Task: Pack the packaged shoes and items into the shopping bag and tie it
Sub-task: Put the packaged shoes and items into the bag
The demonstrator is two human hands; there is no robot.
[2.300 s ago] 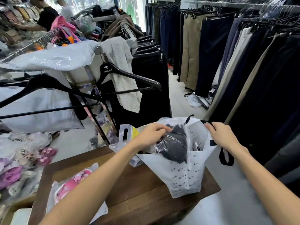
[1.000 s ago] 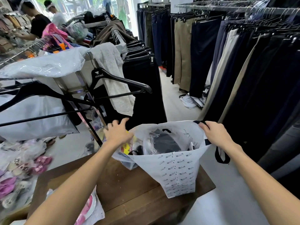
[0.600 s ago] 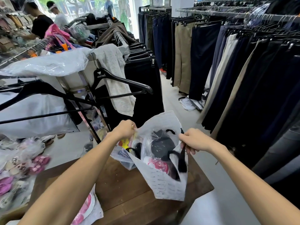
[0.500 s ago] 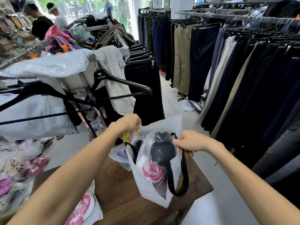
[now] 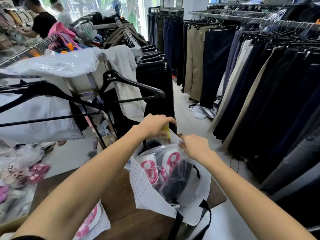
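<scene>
Two hands are closed on the far rim of the white shopping bag (image 5: pixel 147 191). The left hand (image 5: pixel 154 125) is curled down over the rim, fingertips pinched together on the plastic and on a yellow item (image 5: pixel 166 131) held against it; what that item is cannot be made out. The right hand (image 5: pixel 195 146) is just beside it, lower and nearer the body, thumb and forefinger clamped on a fold of the same rim. The two pinch points are near each other but not touching.

Directly below the fingers, inside the open mouth, a clear packet of pink-and-white shoes (image 5: pixel 159 168) is seen with soles turned up, and dark packaged goods lie beneath it. The bag's long axis runs from the fingers back toward the body, tilted, its base resting on the wooden table (image 5: pixel 117 194). A black strap handle (image 5: pixel 207 215) hangs over the near table edge, well below both hands, closer to the right arm. A second packet of pink shoes (image 5: pixel 90 220) is left on the table beside the left forearm, so packing is judged unfinished and tying not yet begun.
</scene>
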